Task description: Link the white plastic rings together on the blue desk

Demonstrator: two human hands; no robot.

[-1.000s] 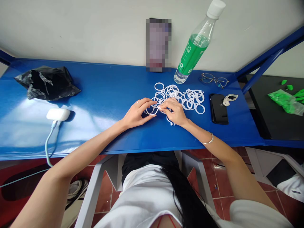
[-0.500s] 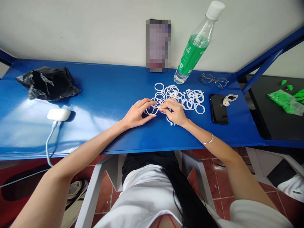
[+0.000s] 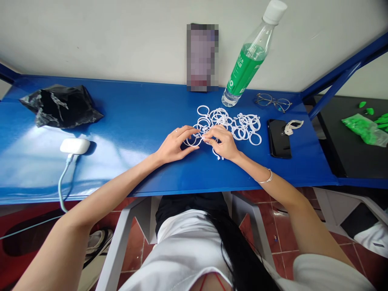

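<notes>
A heap of white plastic rings (image 3: 239,123) lies on the blue table (image 3: 136,121). My left hand (image 3: 174,144) pinches one white ring (image 3: 194,141) between thumb and fingers at the heap's near left edge. My right hand (image 3: 222,141) is curled with its fingertips on the same ring, meeting the left fingers. Another white ring piece (image 3: 217,155) pokes out under the right palm.
A black phone (image 3: 279,138) with a white clip (image 3: 292,126) lies right of the rings. Glasses (image 3: 274,102) and a green-labelled bottle (image 3: 250,60) stand behind. A crumpled black bag (image 3: 59,106) and a white charger case (image 3: 74,146) with cable are at the left.
</notes>
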